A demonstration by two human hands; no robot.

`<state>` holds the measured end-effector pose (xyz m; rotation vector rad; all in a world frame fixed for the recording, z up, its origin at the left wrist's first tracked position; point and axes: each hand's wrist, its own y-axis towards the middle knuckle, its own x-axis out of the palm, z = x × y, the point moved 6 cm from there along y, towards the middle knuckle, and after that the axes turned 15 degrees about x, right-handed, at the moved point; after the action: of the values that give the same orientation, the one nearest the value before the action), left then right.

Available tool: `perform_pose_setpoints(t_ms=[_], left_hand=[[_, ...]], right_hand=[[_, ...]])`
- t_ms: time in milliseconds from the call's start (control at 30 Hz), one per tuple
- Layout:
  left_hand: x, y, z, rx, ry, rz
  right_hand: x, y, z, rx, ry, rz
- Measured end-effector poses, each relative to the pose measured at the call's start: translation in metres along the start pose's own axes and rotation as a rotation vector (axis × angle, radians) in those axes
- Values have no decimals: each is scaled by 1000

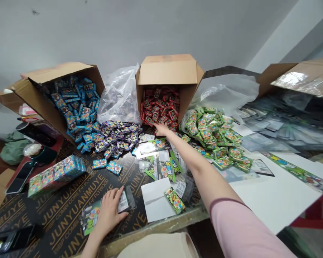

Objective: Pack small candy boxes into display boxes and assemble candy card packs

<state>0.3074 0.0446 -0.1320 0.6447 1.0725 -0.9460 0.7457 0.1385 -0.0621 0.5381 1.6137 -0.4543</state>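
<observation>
My right hand (162,129) reaches forward to the mouth of the middle cardboard box (167,73). Its fingers are stretched out and touch the small red packets (160,107) spilling from it. My left hand (111,207) lies flat, fingers extended, on a clear plastic bag (128,197) with a printed green card (92,215) and a barcode label. Between my arms, one green packet (174,200) rests partly on a white card sheet (156,199). Beyond it lie several printed header bags (163,166). Two blue packets (114,167) sit apart to the left.
A box of blue packets (81,104) tips open at the left, beside a purple packet pile (118,136). Green packets (215,132) heap at the right, near a box of clear bags (285,118). A stacked packet block (56,173) and a phone (20,178) lie left.
</observation>
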Motion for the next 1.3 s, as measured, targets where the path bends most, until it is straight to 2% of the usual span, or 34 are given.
perform_pose_setpoints(t_ms=[133, 233, 300, 333, 400, 467, 533, 633, 733, 867, 933, 1000, 1167, 1233, 1300], left_hand=[[-2, 4, -3, -22, -36, 44], [-17, 4, -9, -50, -126, 164], [-32, 1, -14, -86, -197, 273], [-40, 0, -15, -109, -235, 323], [-54, -1, -15, -149, -318, 401], [-63, 3, -8, -141, -411, 448], [-67, 9, 5, -92, -494, 465], [-70, 17, 27, -7, -595, 461], [-69, 17, 42, 29, -670, 451], [-64, 13, 50, 60, -748, 398], [-60, 11, 53, 69, -781, 370], [-57, 9, 54, 64, -786, 366], [-57, 5, 53, 26, -668, 409], [-56, 4, 53, 33, -583, 398], [-56, 1, 52, 46, -504, 386]], right_hand=[[3, 14, -14, -41, -73, -13], [-11, 11, -17, -46, -72, 21], [-27, -3, -22, -63, 12, 81], [-36, -15, -28, -91, 115, 117], [-55, -55, -46, -216, 492, 159], [-65, -112, -70, -380, 824, 68], [-68, -174, -92, -480, 996, -8], [-63, -249, -110, -525, 1089, 13], [-43, -283, -112, -485, 1168, -9], [-18, -294, -103, -438, 1288, -133], [-13, -300, -99, -433, 1277, -169], [-12, -309, -96, -440, 1153, -147], [-17, -333, -87, -424, 786, 167], [-14, -330, -89, -499, 710, 160], [-8, -307, -85, -529, 644, 108]])
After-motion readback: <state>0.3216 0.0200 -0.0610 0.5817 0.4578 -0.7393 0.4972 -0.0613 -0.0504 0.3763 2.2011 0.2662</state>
